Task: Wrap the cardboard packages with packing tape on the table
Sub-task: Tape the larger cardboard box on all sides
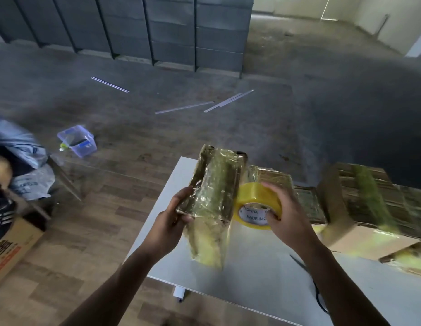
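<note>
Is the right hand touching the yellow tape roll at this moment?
Touching. The head view shows the right hand gripping the tape roll, with its fingers curled over the rim.

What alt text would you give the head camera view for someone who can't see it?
A person's left hand holds a tape-wrapped cardboard package at a white table, while the right hand grips a yellow packing tape roll beside it.

Package [214,184] left of tape roll [256,203], above table [252,267]
</note>
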`<act>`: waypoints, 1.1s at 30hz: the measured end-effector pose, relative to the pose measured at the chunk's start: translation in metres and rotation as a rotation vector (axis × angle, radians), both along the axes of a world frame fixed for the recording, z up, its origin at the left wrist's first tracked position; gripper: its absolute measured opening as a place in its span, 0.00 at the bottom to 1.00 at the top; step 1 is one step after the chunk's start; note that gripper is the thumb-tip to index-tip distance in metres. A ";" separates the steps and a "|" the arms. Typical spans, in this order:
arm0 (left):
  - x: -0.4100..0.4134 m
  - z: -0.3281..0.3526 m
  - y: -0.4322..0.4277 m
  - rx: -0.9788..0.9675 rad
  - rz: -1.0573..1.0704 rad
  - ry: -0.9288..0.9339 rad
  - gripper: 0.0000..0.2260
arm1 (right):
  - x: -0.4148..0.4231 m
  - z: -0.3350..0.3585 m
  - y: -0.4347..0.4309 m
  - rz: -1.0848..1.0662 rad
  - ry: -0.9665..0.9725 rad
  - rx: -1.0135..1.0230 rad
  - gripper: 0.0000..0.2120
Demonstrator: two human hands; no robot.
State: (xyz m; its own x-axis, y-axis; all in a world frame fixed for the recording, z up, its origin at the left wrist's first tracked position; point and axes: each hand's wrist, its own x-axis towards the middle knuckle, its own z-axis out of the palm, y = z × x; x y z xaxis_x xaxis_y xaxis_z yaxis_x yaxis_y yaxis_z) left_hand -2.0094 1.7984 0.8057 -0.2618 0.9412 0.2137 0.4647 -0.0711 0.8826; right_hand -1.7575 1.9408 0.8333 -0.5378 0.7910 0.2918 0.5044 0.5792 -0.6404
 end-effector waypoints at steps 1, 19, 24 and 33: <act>-0.004 -0.003 -0.002 -0.007 -0.019 -0.022 0.27 | -0.005 -0.001 -0.002 0.009 0.004 0.022 0.36; 0.013 0.025 0.026 -0.023 0.014 0.975 0.47 | -0.044 -0.009 -0.018 0.049 0.379 -0.192 0.31; 0.004 0.023 0.023 0.034 0.031 0.968 0.34 | -0.042 -0.010 -0.010 0.102 0.202 -0.038 0.34; -0.025 0.011 0.008 0.099 0.072 0.843 0.28 | -0.019 -0.034 -0.019 0.100 -0.369 0.267 0.40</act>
State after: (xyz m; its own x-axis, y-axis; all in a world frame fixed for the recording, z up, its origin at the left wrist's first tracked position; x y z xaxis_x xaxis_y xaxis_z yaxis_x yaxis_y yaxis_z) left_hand -2.0349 1.8067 0.8170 -0.0366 0.8948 0.4450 0.9703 -0.0747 0.2302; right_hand -1.7766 1.9214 0.7993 -0.7141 0.6528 0.2529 0.6034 0.7571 -0.2504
